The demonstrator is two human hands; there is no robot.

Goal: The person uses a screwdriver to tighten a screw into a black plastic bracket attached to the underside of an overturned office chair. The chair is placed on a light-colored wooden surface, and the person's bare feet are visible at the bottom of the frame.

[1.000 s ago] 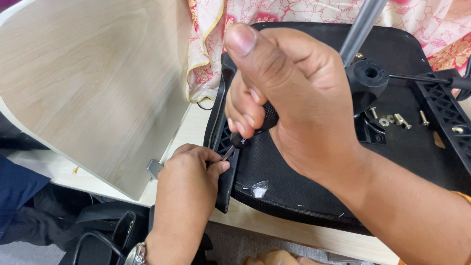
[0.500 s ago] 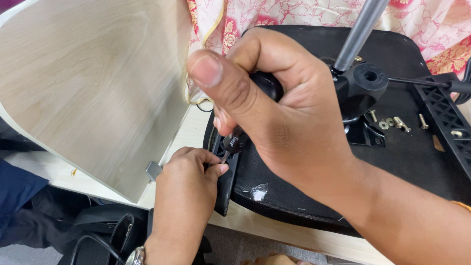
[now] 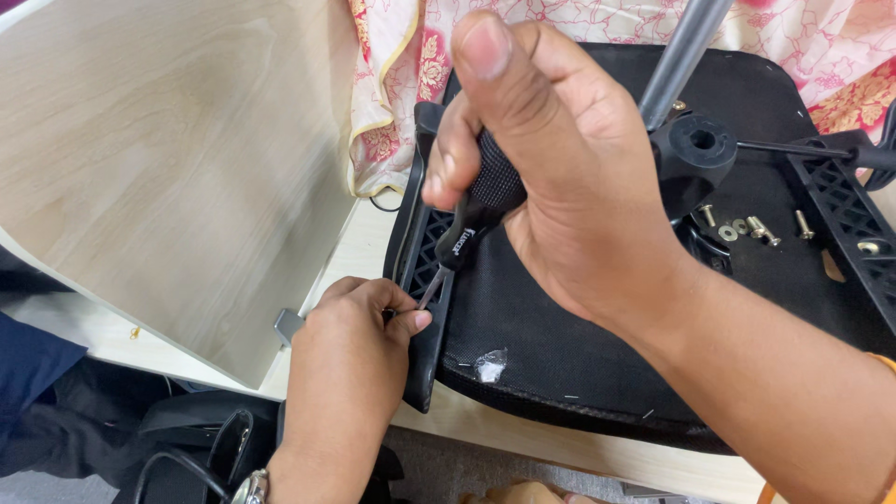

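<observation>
Screwdriver (image 3: 471, 219) with a black grip stands tilted, its thin shaft pointing down to the black plastic armrest bracket (image 3: 425, 308) at the left edge of the black chair seat (image 3: 560, 327). The right hand (image 3: 569, 187) is clenched around the grip, thumb raised. The left hand (image 3: 359, 341) pinches closed at the shaft's tip, touching the bracket. Loose screws and washers (image 3: 751, 227) lie on the seat near a grey metal tube (image 3: 681, 56). The seat rests on a pale bench (image 3: 364, 247), beside a light wooden panel (image 3: 159, 159).

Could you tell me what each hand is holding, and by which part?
The right hand grips a screwdriver by its black handle. The left hand pinches at its tip; what it holds is hidden.
</observation>
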